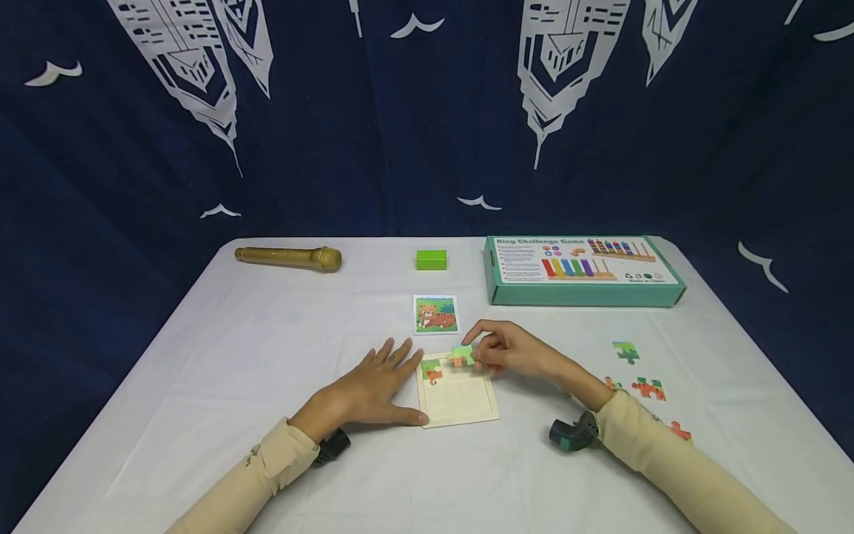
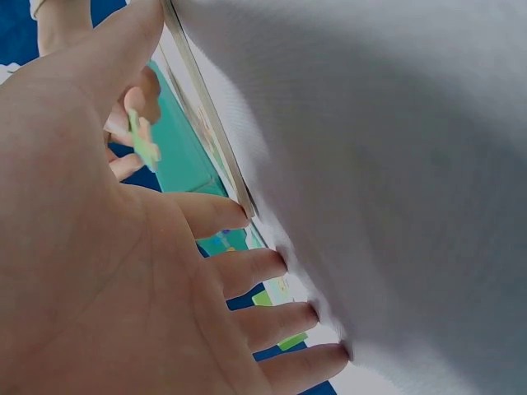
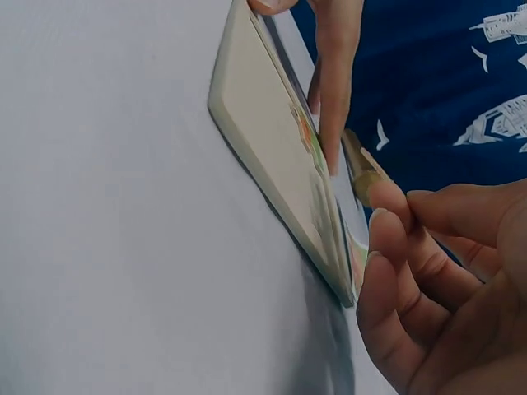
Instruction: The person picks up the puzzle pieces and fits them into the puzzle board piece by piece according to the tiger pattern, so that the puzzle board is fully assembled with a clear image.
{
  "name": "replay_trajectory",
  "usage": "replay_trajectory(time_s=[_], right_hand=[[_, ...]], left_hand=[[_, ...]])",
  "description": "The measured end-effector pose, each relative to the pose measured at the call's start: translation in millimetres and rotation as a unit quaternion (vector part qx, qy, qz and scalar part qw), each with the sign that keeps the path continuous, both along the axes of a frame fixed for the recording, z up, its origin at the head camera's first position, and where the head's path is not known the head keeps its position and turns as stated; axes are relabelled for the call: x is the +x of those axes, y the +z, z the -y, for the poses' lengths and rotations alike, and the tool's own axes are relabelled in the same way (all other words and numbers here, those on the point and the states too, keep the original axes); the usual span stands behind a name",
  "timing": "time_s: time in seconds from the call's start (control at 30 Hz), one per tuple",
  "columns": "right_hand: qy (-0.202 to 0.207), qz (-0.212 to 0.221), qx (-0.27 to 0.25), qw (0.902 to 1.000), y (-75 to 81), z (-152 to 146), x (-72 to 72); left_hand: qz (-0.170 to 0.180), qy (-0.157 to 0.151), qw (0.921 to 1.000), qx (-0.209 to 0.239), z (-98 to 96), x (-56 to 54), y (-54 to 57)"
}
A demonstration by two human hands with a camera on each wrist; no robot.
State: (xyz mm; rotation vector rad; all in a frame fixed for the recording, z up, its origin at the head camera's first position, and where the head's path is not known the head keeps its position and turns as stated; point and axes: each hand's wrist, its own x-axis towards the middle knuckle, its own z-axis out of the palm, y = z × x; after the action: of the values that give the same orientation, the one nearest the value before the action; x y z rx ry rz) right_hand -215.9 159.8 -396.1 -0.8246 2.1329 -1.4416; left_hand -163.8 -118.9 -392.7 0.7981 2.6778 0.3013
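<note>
A square wooden puzzle board (image 1: pixel 460 400) lies on the table with one jigsaw piece (image 1: pixel 432 371) in its far left corner. My left hand (image 1: pixel 370 391) spreads its fingers at the board's left side, thumb and index finger touching the edge. Between thumb and finger, my right hand (image 1: pixel 517 351) pinches a green and orange puzzle piece (image 1: pixel 462 355) over the board's far edge. In the right wrist view that piece is seen almost edge-on, above the fingertips. Just beyond the board is a small tiger picture card (image 1: pixel 437 315).
Several loose puzzle pieces (image 1: pixel 649 389) lie to the right, some partly hidden by the right forearm. Along the back are a gold microphone (image 1: pixel 287 257), a green block (image 1: pixel 431 259) and a teal game box (image 1: pixel 583 272). A dark blue printed curtain (image 1: pixel 373 126) hangs behind the table.
</note>
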Motion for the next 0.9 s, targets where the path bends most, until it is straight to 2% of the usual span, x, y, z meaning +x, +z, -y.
replay_trajectory(time_s=[0.27, 0.57, 0.9], right_hand=[[-0.007, 0.033, 0.017, 0.9993, -6.4, 12, 2.4], [-0.020, 0.035, 0.030, 0.9987, -8.7, 19, 2.1], [-0.040, -0.001, 0.060, 0.9974, -10.6, 26, 1.8]], left_hand=[[0.000, 0.000, 1.0000, -0.004, -0.8, -0.5, -0.4], [0.000, -0.001, 1.0000, -0.004, -0.4, -0.3, 0.9], [-0.001, -0.001, 1.0000, -0.004, -0.3, -0.3, 1.3]])
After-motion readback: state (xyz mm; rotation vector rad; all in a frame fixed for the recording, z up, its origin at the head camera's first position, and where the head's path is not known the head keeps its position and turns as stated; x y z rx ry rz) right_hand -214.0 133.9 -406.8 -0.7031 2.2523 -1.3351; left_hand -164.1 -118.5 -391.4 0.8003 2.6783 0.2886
